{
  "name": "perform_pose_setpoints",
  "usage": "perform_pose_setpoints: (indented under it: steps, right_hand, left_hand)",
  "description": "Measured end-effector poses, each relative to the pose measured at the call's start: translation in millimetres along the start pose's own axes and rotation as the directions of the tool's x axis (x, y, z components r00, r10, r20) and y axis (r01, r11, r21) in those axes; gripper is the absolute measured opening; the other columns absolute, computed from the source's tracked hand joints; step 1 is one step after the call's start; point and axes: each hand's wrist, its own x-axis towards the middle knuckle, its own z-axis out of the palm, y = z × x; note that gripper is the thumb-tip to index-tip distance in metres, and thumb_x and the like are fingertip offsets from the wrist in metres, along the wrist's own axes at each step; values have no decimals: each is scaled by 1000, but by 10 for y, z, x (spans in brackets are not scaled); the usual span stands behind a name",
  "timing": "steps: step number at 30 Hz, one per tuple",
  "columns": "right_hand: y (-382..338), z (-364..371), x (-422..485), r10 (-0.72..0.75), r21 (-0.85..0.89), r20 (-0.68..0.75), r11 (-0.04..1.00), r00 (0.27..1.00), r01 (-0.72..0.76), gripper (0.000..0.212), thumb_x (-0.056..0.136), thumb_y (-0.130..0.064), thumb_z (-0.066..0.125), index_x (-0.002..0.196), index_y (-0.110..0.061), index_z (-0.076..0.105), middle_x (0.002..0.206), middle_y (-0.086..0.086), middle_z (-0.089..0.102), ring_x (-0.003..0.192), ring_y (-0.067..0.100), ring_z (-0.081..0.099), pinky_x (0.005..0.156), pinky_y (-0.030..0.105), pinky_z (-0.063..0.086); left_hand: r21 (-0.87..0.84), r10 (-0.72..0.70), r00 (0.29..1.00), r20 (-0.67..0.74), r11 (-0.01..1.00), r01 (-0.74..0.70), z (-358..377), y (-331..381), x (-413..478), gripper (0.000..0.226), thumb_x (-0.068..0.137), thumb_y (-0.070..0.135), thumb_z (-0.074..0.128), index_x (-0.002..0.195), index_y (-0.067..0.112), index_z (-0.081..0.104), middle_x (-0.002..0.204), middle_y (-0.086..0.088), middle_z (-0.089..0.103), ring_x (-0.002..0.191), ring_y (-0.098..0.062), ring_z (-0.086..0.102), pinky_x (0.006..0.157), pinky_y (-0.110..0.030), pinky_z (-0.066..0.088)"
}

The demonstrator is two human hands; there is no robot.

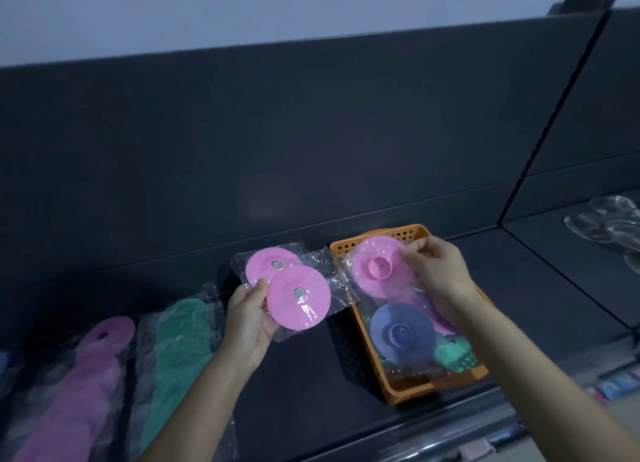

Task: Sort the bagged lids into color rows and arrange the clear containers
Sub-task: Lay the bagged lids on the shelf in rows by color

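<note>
The left hand (247,318) grips two bagged pink lids (298,297), overlapped, flat faces toward the camera with centre holes visible. The right hand (440,271) pinches the bag of a third pink lid (377,267), knob side up, over the far end of the orange basket (405,390). The basket's long axis runs front to back on the dark shelf (311,375). Inside it lie a blue lid (401,333) and a green lid (453,356), the latter partly covered. At left, a pink row (90,375) and a green row (173,354) extend toward the back panel; both are blurred and cut off at the lower edge. The clear containers (609,226) sit far right, cropped; their count cannot be determined.
</note>
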Motion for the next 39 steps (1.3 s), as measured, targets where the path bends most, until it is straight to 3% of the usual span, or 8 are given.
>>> perform_pose_setpoints:
  steps: [6,10,14,20,25,29,33,39]
  right_hand:
    - [-209,359,-326,-467,-85,-65,883,882,461,15,92,-6,56,83,-16,50,76,-4,58,65,-4,52,63,13,42]
    - [66,665,-593,-717,-165,336,593,610,788,7,96,-17,50,93,-23,47,110,-8,66,106,0,61,87,20,50]
    - [440,741,-561,-741,-199,632,130,229,971,22,87,3,50,102,-14,51,128,1,62,126,24,51,108,44,39]
    - [548,720,-581,-662,-161,744,-51,87,986,22,99,-11,40,106,-15,60,129,-1,62,129,26,49,111,48,34]
    - [691,799,-633,-609,-214,760,93,226,972,21,91,-7,46,97,-18,63,131,-2,60,131,26,46,109,49,34]
    - [761,929,-786,-477,-337,666,494,574,801,26,82,-17,50,106,-19,60,145,1,43,141,19,30,113,41,32]
    - [663,1103,-835,-133,-455,337,844,932,285,66,81,-38,72,134,-12,44,141,6,42,131,14,37,101,16,28]
    - [793,1247,-752,252,-497,291,864,923,-79,72,78,-18,74,140,-8,38,106,0,57,97,15,55,78,19,42]
  left_hand:
    - [-78,-28,999,42,996,31,-28,91,-16,26,99,15,45,122,3,50,114,-16,64,85,-22,66,59,-35,58]
    - [-74,-89,990,106,993,97,-55,153,-22,31,101,21,43,126,3,48,118,-21,63,88,-29,67,58,-40,57]
    - [-62,-103,991,89,992,109,-181,189,17,34,101,24,42,129,5,47,118,-22,62,82,-31,67,55,-42,55]
    - [-8,-104,984,146,994,107,-334,192,8,42,85,30,61,121,9,56,102,-14,70,76,-25,69,57,-36,56]
    - [130,-16,995,99,992,3,-433,146,16,39,81,-2,66,116,5,52,103,-19,68,74,-27,67,47,-33,54]
    - [164,18,1000,13,986,-20,-529,60,74,36,81,-8,64,110,9,52,99,-12,69,79,-24,67,61,-35,56]
    - [185,-11,1000,-4,983,11,-606,-121,85,39,80,-13,62,113,6,51,100,-14,68,89,-30,64,77,-44,52]
    - [240,-122,988,-96,960,142,-709,-346,295,24,89,-1,59,110,6,51,104,-17,64,92,-34,64,73,-46,53]
